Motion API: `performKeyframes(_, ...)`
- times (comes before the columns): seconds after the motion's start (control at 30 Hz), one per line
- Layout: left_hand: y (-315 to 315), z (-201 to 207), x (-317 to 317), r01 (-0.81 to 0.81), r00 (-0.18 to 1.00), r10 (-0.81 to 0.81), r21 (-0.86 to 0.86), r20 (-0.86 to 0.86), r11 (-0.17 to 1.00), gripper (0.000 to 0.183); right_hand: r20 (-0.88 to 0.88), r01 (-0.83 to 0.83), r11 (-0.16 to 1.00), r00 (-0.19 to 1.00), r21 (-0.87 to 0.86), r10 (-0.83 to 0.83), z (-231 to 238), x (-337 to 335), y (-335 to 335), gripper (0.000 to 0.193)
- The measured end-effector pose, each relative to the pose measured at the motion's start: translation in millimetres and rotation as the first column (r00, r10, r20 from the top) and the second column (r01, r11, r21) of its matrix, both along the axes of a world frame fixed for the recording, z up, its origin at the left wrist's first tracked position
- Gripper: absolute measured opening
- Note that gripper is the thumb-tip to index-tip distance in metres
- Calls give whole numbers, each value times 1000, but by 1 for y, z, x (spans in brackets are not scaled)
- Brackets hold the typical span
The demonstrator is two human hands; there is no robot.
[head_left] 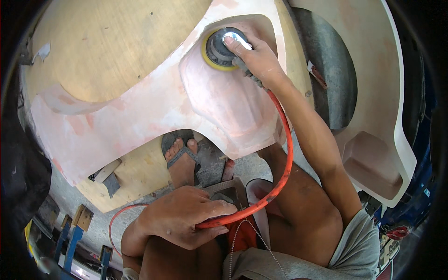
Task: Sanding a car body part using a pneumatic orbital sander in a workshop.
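Note:
My right hand (256, 60) grips a round orbital sander (219, 49) with a black body and a yellow-rimmed pad. The sander rests in the recessed part of a large moulded panel (154, 107), whose surface is patchy white and pink. From the sander's handle an orange-red air hose (288, 154) curves down past my right forearm. My left hand (186, 217) is closed around that hose near my lap, thumb on top. The underside of the sander's pad is hidden against the panel.
Beneath the panel lies a round wooden board (116, 46). A second moulded panel (382, 70) stands at the right. A dark sanding scrap and block (109, 179) sit on the board's near side. Blue metal stands (72, 238) are at lower left. My sandalled foot (183, 161) shows below the panel.

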State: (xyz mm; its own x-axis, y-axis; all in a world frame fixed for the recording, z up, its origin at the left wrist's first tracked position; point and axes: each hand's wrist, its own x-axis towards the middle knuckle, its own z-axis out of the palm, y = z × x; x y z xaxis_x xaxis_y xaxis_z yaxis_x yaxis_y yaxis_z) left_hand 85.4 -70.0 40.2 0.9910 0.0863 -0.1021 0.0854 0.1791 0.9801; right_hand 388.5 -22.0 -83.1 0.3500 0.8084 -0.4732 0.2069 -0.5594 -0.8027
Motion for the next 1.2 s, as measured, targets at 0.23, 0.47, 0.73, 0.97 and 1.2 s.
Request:
performKeyframes(0.23,0,-1,4,4,1000,-4,6,1,1000,43,-98,-50,999,994,9,51,-1,-10,-4,59)
performKeyframes(0.47,0,0,4,10,1000,-9,30,-4,1000,40,-99,147,989,984,-20,-149,2,-3,-10,57)
performKeyframes(0.73,-2,-4,1,8,1000,-8,19,3,1000,40,-69,267,964,962,19,-265,-5,-6,-15,52)
performKeyframes(0.97,-4,-5,0,-18,1000,18,0,18,1000,42,-31,277,958,961,73,-276,-7,-5,-17,50)
performKeyframes(1.2,-4,-5,0,-12,1000,12,0,11,1000,42,-42,289,956,957,52,-287,-9,-5,-16,50)
